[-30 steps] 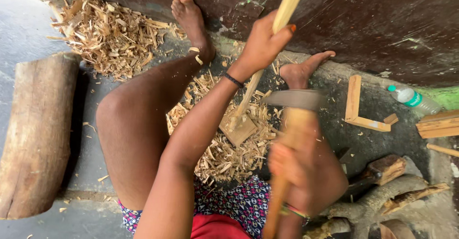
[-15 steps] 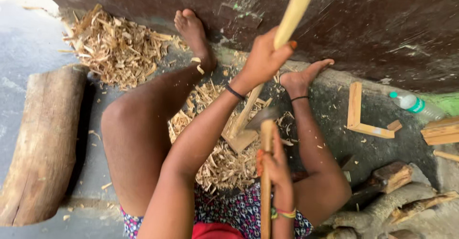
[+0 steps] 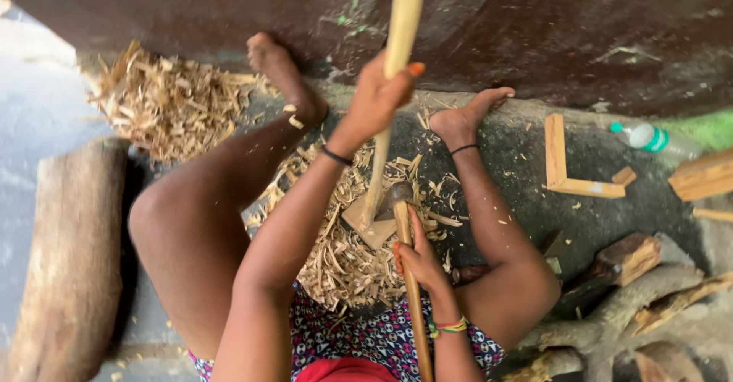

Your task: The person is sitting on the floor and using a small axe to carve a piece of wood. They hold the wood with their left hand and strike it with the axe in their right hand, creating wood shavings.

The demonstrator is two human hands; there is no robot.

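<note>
Outdoor woodworking spot, as I see it: rough ground (image 3: 595,221) strewn with wood shavings (image 3: 168,107), a thick log (image 3: 69,267) at one side, cut branches (image 3: 634,298), a wooden L-shaped offcut (image 3: 569,168), a dark wall (image 3: 573,30) behind.

Pale tan stick (image 3: 402,23), and the wood shavings (image 3: 172,103) are the same straw-yellow. Cloth (image 3: 366,336) is navy with a white and pink geometric print, red bit below it. Orange nail polish on the left hand (image 3: 376,99). Green-capped clear bottle (image 3: 649,137), dark brown wall (image 3: 573,30).
</note>
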